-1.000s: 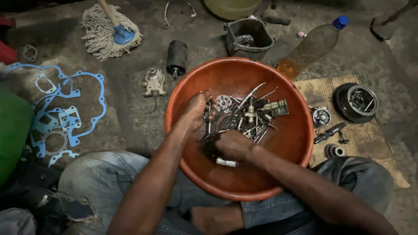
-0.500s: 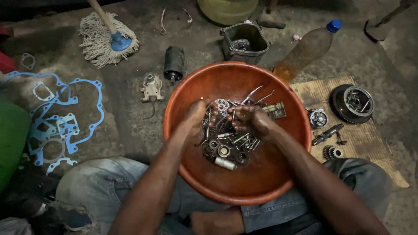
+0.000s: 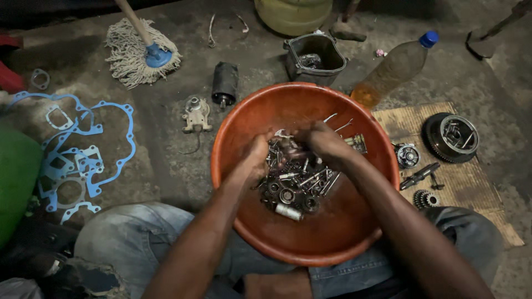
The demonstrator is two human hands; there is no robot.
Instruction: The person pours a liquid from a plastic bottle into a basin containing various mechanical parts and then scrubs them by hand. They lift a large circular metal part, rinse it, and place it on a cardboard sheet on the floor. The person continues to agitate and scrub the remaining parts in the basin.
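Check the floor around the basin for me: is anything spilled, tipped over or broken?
Nothing looks spilled or broken. Both hands, left hand and right hand, are in the metal parts inside the orange basin. The plastic bottle lies on its side with its blue cap on, and no wet patch shows. The blue gaskets lie loosely overlapping.

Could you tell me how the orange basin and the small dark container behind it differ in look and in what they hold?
The orange basin is round, wide and bright; the dark container is boxy, much smaller and dull grey-black. The basin holds a pile of small metal parts with the left hand and right hand in it; the container's contents are unclear. Both are open-topped.
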